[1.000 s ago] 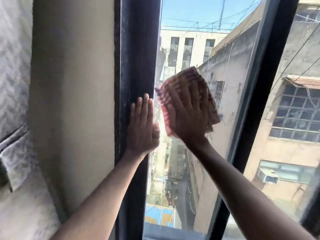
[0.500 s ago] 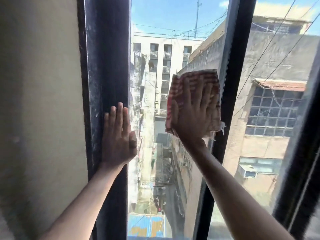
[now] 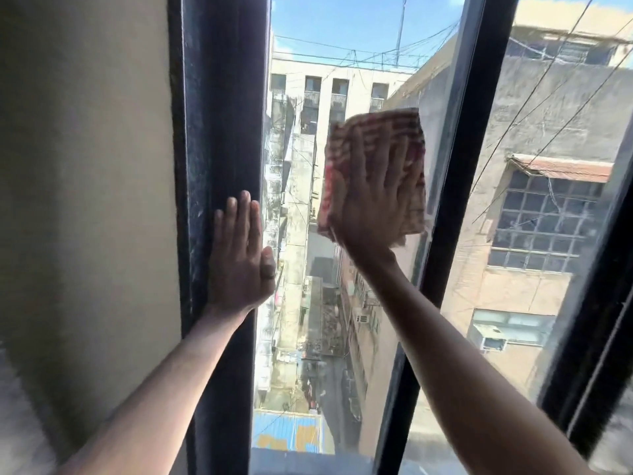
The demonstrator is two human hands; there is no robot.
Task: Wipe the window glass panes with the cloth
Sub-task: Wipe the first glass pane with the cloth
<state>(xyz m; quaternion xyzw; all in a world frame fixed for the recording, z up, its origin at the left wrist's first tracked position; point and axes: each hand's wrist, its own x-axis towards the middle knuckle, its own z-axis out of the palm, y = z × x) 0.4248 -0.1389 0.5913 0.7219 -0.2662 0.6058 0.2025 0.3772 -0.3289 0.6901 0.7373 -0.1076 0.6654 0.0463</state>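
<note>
Mid-wipe: our right hand (image 3: 373,204), spread flat, presses the cloth (image 3: 373,132) on the pane (image 3: 301,269); left hand (image 3: 239,265) flat on the frame (image 3: 222,114). Next, probably sweep lower.

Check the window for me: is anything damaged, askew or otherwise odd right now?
Nothing broken. The dark left frame carries pale dusty scuffs. The right hand presses the cloth flat on the glass pane; the left hand rests on the frame.
</note>
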